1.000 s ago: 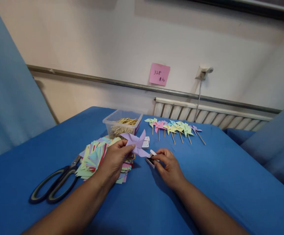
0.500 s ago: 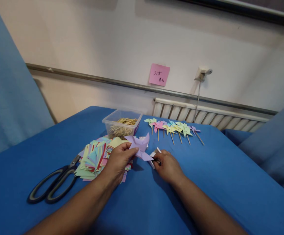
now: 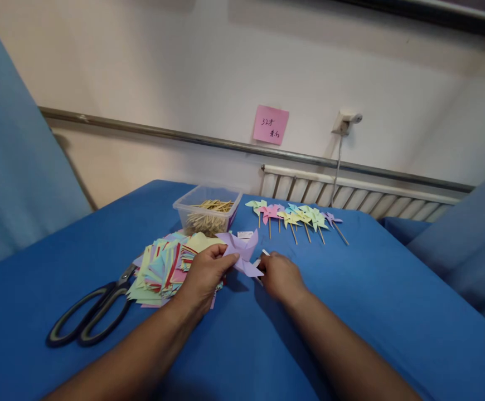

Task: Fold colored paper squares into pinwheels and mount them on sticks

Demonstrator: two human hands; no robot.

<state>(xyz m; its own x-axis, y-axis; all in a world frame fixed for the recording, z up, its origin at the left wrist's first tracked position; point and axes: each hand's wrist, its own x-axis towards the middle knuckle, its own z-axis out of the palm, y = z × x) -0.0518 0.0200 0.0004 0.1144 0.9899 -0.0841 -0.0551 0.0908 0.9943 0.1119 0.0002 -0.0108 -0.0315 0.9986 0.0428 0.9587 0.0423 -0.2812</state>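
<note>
My left hand (image 3: 209, 270) is closed, pinching a purple paper pinwheel head (image 3: 241, 253) between thumb and fingers. Its curled blades face up above the blue cloth, and no stick shows on it. Just right of it, my right hand (image 3: 283, 277) has its fingers bent together at a small white-edged box (image 3: 258, 280) with a dark inside, mostly covered by the hand and a purple blade. Whether the fingers grip the box or something in it is hidden. Beneath and left of my left hand lies a heap of coloured paper pieces (image 3: 159, 273).
Black-handled scissors (image 3: 100, 312) lie left of the paper. Behind it stands a clear plastic tub (image 3: 186, 209) of thin wooden sticks (image 3: 211, 214), with a white label (image 3: 245, 235) nearby. Several finished pinwheels (image 3: 290, 217) on sticks lie at the table's back edge, before a radiator (image 3: 305, 192).
My right hand has shifted slightly left and up, covering more of the white-edged box. The purple pinwheel head has moved a little to the right in my left hand.
</note>
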